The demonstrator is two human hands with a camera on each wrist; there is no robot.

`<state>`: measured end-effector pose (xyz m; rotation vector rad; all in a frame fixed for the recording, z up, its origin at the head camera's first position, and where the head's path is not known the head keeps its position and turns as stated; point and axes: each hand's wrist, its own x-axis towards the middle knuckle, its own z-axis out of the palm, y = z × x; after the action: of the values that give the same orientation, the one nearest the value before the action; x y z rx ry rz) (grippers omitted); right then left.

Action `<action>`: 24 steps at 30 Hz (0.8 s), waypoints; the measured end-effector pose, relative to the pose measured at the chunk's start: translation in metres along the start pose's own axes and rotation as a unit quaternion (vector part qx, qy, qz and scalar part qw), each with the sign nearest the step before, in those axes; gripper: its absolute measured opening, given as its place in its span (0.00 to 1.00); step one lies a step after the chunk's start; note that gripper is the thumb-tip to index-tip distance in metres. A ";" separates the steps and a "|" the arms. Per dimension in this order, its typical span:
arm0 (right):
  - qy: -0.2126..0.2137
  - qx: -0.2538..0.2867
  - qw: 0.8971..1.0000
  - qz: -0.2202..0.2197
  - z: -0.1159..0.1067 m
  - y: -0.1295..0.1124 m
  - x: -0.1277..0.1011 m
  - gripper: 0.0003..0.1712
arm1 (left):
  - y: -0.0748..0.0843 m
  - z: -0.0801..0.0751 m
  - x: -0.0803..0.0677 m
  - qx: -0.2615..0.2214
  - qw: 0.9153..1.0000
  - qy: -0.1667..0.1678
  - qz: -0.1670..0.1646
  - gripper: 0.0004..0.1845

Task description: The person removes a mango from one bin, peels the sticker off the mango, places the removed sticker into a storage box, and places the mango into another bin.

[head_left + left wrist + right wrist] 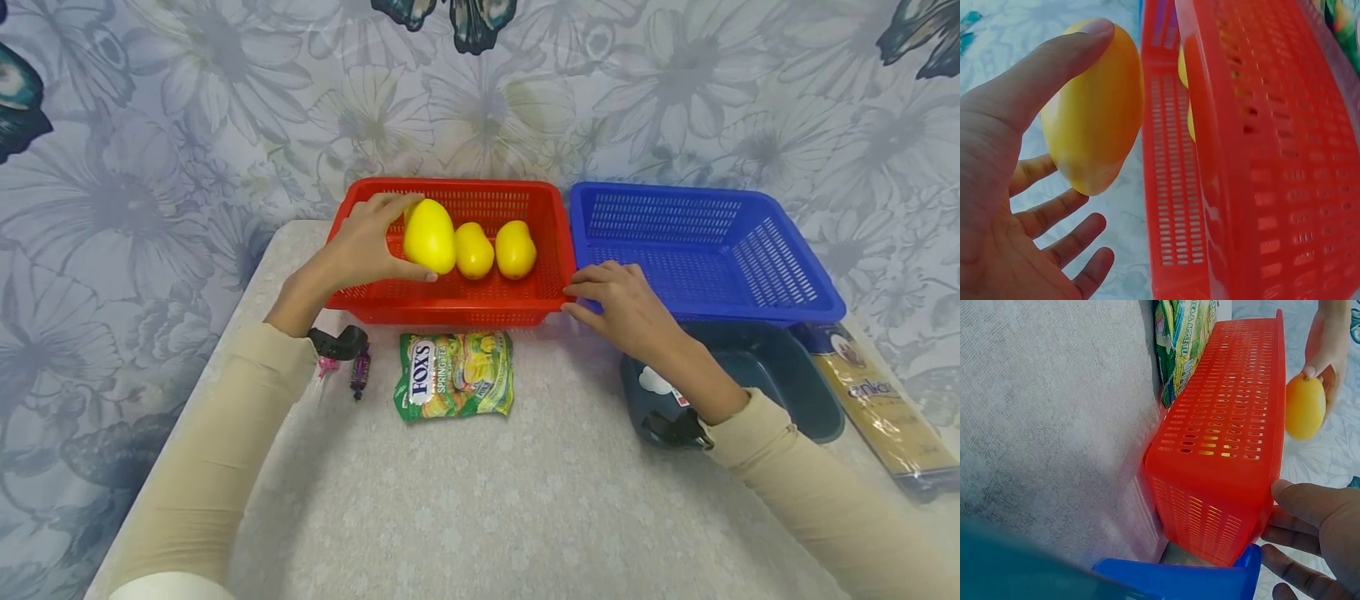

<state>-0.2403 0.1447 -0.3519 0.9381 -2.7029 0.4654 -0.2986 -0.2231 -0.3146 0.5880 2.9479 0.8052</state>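
Note:
My left hand (363, 243) holds a yellow mango (430, 237) between thumb and fingers, raised above the left part of a red basket (450, 316). In the left wrist view the thumb lies across the mango (1100, 112), with the lower fingers spread apart. Two more yellow mangoes, one (474, 252) beside the other (515, 250), lie inside the basket. My right hand (628, 310) pinches the basket's front right corner at the rim; the right wrist view shows the thumb outside and fingers behind it.
A blue basket (787, 312) adjoins on the right, with a dark teal tub (828, 417) before it and a gold packet (885, 408) farther right. A green Fox's candy bag (454, 375) lies in front of the red basket. Small wrapped sweets (360, 372) lie near the left wrist.

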 end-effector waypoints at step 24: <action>0.005 0.005 1.000 -0.002 0.002 0.002 -0.001 0.17 | -0.008 0.011 0.052 0.126 0.977 -0.156 -0.069 0.56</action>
<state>-0.2416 0.1462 -0.3542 0.9406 -2.6913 0.4831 -0.3487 -0.2053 -0.3248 0.4632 2.7737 0.2957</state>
